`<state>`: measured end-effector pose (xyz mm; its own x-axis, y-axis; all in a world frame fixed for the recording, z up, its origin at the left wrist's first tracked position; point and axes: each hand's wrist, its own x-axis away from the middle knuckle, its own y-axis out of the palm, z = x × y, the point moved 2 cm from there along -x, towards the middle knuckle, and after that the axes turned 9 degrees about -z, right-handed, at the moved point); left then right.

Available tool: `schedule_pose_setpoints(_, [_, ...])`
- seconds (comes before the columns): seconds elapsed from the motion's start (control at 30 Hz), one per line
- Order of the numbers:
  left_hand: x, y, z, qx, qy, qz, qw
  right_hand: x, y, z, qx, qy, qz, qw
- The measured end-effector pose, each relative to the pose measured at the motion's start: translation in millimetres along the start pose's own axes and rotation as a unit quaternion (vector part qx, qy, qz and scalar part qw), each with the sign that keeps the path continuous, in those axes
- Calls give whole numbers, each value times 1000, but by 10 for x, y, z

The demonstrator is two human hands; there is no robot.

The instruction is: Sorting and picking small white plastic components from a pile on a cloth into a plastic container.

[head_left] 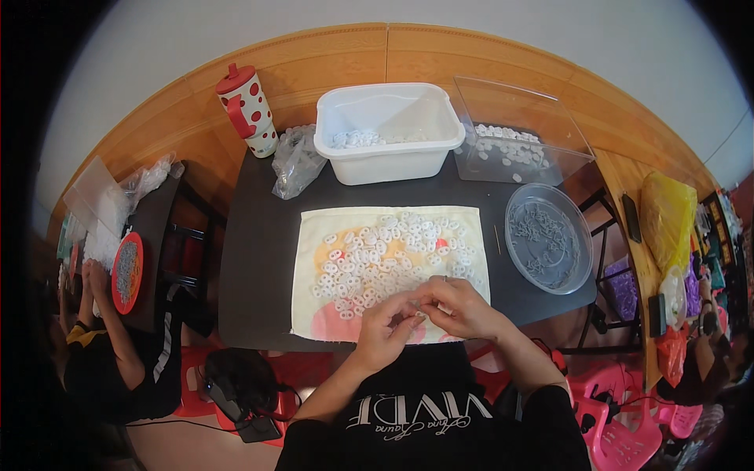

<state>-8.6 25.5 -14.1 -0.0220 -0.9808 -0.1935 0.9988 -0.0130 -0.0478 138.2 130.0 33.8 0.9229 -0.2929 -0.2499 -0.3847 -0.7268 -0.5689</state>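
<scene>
My left hand [387,323] and my right hand [462,308] meet over the near edge of a pale yellow cloth [310,235] with coloured patches. Their fingertips are pinched together on something small, mostly hidden by the fingers. Many small white oval plastic pieces [369,267], each with two holes, lie spread over the cloth just beyond my hands. To the right, a round clear plastic tub [583,271] holds a tangle of small grey parts [542,235]. Between tub and cloth lies a thin stick [497,239].
Along the back of the dark table [259,306] stand a dotted tumbler [250,114], a clear plastic bag [298,161], a white basin [385,166] with white pieces and a clear box [514,169] with more. A person [118,345] sits at the left table, another person [707,345] at the right.
</scene>
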Motion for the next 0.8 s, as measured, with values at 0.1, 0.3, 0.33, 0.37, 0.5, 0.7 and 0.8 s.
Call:
schedule_pose_setpoints(0.1, [0,13,-6,16,9,15,1000,26,49,28,-24,11,25,999])
schedule_pose_setpoints(0.3, [17,2,-69,24,13,22,999,63,49,-6,-15,10,33,999])
schedule_pose_setpoints(0.33, [15,4,-84,19,17,16,1000,71,49,-13,-53,27,39,997])
schedule_pose_setpoints(0.37, [10,12,-82,20,18,16,1000,79,46,-12,-90,44,45,994])
schedule_pose_setpoints(0.5, [5,11,-24,5,26,17,1000,269,-192,68,10,98,174,980])
schedule_pose_setpoints(0.7, [-19,-41,99,-70,54,18,996,757,-499,258,-89,151,382,907])
schedule_pose_setpoints(0.8, [-15,-44,68,-106,62,19,992,880,-486,163,-49,198,365,909])
